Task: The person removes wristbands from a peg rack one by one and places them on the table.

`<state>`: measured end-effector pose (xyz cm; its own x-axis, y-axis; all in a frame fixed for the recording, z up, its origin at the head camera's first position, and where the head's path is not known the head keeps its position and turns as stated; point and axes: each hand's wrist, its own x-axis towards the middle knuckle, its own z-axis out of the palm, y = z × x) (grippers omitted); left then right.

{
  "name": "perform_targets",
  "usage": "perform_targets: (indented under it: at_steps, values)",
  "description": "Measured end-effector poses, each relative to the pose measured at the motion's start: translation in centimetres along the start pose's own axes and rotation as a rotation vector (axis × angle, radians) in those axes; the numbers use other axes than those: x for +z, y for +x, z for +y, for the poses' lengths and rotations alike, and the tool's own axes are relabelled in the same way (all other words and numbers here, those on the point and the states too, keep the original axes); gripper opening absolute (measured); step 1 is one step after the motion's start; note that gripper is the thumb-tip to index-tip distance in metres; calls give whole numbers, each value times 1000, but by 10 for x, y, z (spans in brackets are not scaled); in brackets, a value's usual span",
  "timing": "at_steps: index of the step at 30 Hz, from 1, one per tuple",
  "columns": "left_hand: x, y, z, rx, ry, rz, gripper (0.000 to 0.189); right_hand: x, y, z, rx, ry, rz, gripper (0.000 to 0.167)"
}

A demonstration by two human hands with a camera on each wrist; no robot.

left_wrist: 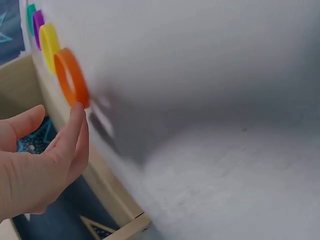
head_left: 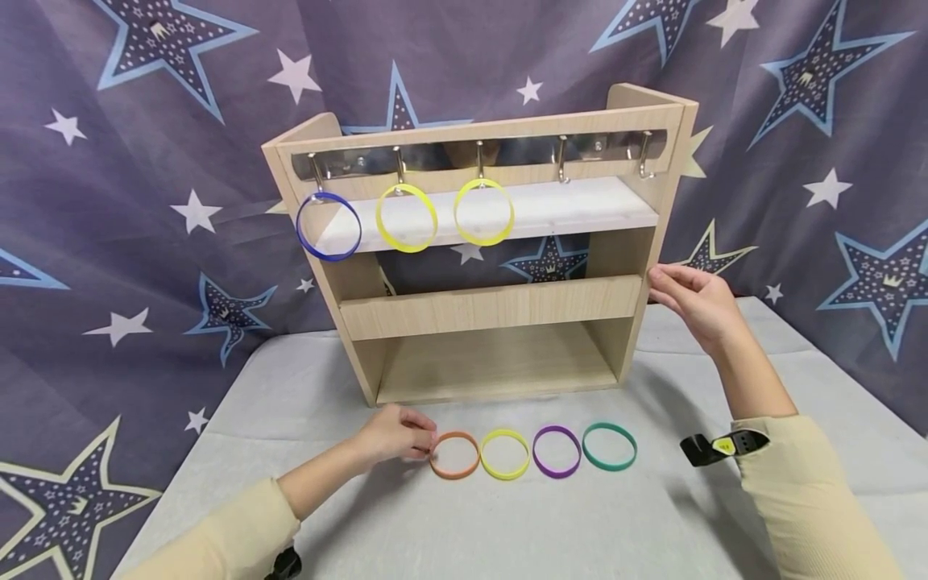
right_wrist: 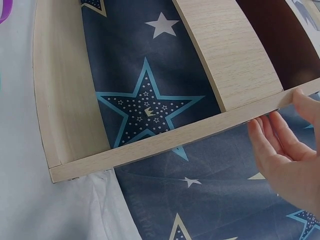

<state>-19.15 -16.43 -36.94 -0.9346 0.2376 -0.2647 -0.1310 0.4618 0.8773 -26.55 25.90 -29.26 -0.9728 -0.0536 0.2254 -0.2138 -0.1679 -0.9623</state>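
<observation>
My left hand (head_left: 395,435) is low at the left, its fingertips touching the near-left edge of an orange wristband (head_left: 454,455) lying on the table. In the left wrist view the thumb stands apart from the orange band (left_wrist: 72,80). My right hand (head_left: 696,302) grips the right side panel of a wooden shelf (head_left: 493,310), thumb on the front edge and fingers against the outer face, as the right wrist view shows. Along the shelf's metal hook strip hang a blue wristband (head_left: 329,226) and two yellow ones, on the three leftmost hooks.
Right of the orange band lie a yellow wristband (head_left: 505,454), a purple one (head_left: 557,452) and a green one (head_left: 610,446) in a row. The two rightmost hooks (head_left: 562,159) carry nothing. A star-patterned curtain (head_left: 181,274) hangs behind the cloth-covered table (head_left: 464,532).
</observation>
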Motion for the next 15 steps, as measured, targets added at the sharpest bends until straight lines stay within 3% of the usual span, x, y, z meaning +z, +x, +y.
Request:
perform_targets:
  at_steps: [10,15]
  values:
    - [-13,7,46,61,148,40,30,0,0,-1,18,-7,11,10]
    - [-15,12,72,80,152,50,29,1,0,0,18,-5,12,10]
